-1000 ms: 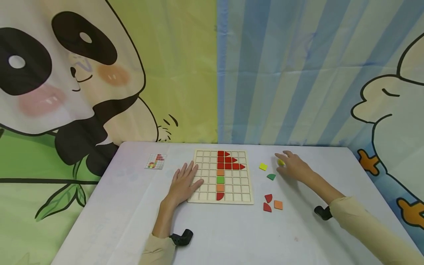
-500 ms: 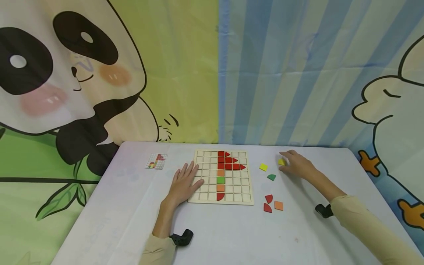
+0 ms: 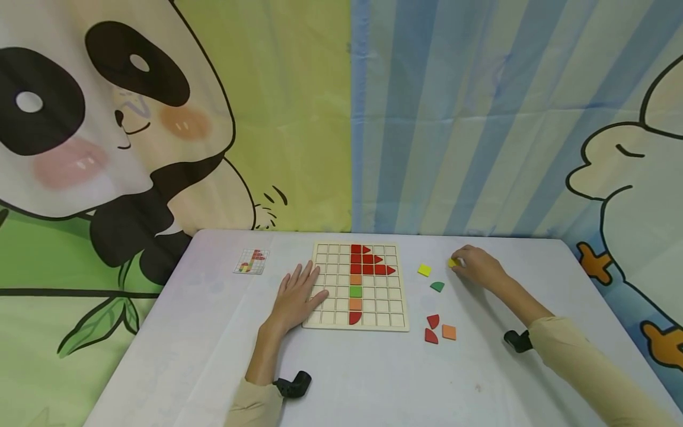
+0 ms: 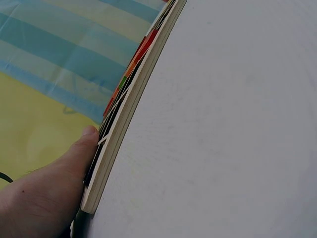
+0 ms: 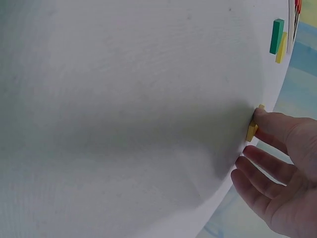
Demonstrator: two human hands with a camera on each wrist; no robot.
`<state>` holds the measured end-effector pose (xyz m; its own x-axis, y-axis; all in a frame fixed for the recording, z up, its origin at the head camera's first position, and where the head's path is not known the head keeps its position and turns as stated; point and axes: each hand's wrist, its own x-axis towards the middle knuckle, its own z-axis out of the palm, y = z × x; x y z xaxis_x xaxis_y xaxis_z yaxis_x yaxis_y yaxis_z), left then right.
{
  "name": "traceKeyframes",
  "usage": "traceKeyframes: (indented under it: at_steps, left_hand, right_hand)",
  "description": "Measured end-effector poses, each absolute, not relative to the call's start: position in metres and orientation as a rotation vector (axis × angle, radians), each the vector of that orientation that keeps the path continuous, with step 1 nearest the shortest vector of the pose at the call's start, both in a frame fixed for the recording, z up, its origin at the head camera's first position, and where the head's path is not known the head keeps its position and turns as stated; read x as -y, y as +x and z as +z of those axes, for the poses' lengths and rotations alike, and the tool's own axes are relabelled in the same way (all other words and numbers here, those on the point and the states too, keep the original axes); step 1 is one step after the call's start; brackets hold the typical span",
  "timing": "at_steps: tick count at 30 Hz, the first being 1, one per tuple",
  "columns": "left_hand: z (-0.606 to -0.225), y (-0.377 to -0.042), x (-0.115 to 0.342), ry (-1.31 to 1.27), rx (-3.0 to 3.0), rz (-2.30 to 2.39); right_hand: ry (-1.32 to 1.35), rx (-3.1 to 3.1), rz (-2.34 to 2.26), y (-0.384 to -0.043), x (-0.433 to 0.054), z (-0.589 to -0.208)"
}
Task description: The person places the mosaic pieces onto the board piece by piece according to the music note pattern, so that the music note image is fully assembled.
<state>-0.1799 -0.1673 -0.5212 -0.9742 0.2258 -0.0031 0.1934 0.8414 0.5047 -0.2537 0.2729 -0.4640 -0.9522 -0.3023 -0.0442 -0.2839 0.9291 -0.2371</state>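
My left hand (image 3: 292, 299) lies with fingers spread on the left edge of a wooden grid board (image 3: 331, 302); in the left wrist view its thumb (image 4: 81, 148) reaches over the board's rim. Red pieces form rows at the board's top, above a column of orange, green, orange and a rounded red piece (image 3: 354, 318). At the right of the table my right hand (image 3: 480, 267) pinches a yellow piece (image 5: 251, 131) between thumb and forefinger, the other fingers loosely bent. This piece is partly hidden by the fingers, so its full shape cannot be told.
Between board and right hand lie a yellow square (image 3: 424, 270) and a green quarter-round piece (image 3: 437, 287). Nearer are two red quarter-round pieces (image 3: 431, 336) and an orange square (image 3: 449, 332). A pattern card (image 3: 251, 261) lies left of the board. Printed curtains hang behind the table.
The fingers of my right hand have closed from a spread pose onto the yellow piece. My left hand stays put on the board.
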Motion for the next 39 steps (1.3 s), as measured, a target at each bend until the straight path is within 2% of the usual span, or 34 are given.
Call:
traceKeyframes:
  at_steps: [11,25,33,39]
  left_hand:
    - [-0.521,-0.179,0.167,0.332,-2.947,0.811]
    - [-0.517,-0.179,0.167,0.331,-2.941,0.814]
    - [-0.518,-0.179,0.165,0.325,-2.946,0.793]
    - [-0.518,-0.178,0.166,0.327,-2.950,0.785]
  right_hand:
    - [-0.439,-2.886,-0.637,-0.249,-0.255,-0.461]
    - [-1.075,-2.726,-0.763,-0.160,-0.146,-0.419]
    - [-1.197,-2.740,-0.660,-0.147,-0.104,-0.426]
    - [-1.172,-2.731,-0.601,-0.150,-0.076,-0.439]
